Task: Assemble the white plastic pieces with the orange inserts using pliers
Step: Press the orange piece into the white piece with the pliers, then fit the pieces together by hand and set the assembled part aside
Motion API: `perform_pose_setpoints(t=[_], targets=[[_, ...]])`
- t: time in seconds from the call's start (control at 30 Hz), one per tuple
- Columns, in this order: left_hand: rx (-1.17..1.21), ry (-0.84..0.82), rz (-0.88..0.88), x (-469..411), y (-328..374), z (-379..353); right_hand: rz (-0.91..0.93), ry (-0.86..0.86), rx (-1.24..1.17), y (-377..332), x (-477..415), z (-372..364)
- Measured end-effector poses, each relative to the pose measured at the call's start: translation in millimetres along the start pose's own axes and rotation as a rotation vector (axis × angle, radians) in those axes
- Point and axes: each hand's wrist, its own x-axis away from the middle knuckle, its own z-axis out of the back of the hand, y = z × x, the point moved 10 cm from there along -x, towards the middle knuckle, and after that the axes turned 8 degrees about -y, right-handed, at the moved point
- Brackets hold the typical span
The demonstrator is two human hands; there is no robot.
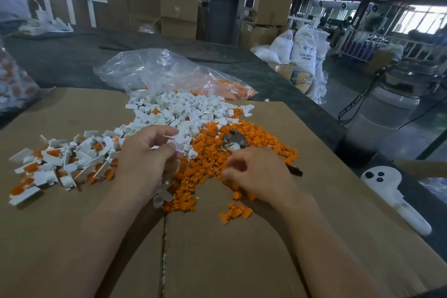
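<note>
Loose white plastic pieces (176,109) lie heaped at the middle of the cardboard sheet (242,256). A heap of orange inserts (266,143) spreads in front of it and to its right. Assembled white-and-orange pieces (60,164) lie piled on the left. My left hand (145,155) pinches a white piece (177,145) between thumb and fingers. My right hand (256,174) is curled over the pliers, whose metal head (233,138) points away with a white piece at the jaws. The black handle end (296,171) sticks out to the right. My right fingertips touch the orange inserts.
A clear plastic bag (154,70) with white and orange parts lies behind the heaps. Another bag of parts (14,82) sits at the far left. A white handheld device (391,191) lies on the cardboard's right edge. The dark table drops off to the right, with sacks and boxes beyond.
</note>
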Motion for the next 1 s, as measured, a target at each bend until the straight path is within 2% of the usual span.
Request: perform_pose_setpoints(t=[0.07, 0.2, 0.4, 0.57, 0.7, 0.9, 1.0], targets=[[0.081, -0.035, 0.033, 0.0, -2.7, -4.0, -0.040, -0.075, 0.080, 1.6, -2.3, -11.3], [0.254, -0.126, 0.080, 1.0, -5.0, -15.9, -0.042, -0.058, 0.074, 2.9, -4.3, -11.5], [0.283, -0.219, 0.080, 5.9, -3.3, -28.3, 0.026, 0.075, -0.220, 0.2, -2.7, 1.9], [0.335, -0.249, 0.107, 8.3, -6.0, -35.9, 0.059, 0.158, -0.555, -5.0, 3.3, 9.3], [0.127, -0.260, 0.083, 7.5, -6.7, -32.8, 0.132, 0.162, -0.596, -16.9, 6.1, 11.0], [0.223, -0.282, 0.080, 8.0, -5.7, -38.3, 0.178, 0.205, -0.791, -19.0, 8.4, 12.6], [0.238, -0.345, 0.085, 10.5, -5.5, -45.0, 0.192, 0.236, -0.830, -21.2, 9.1, 14.2]])
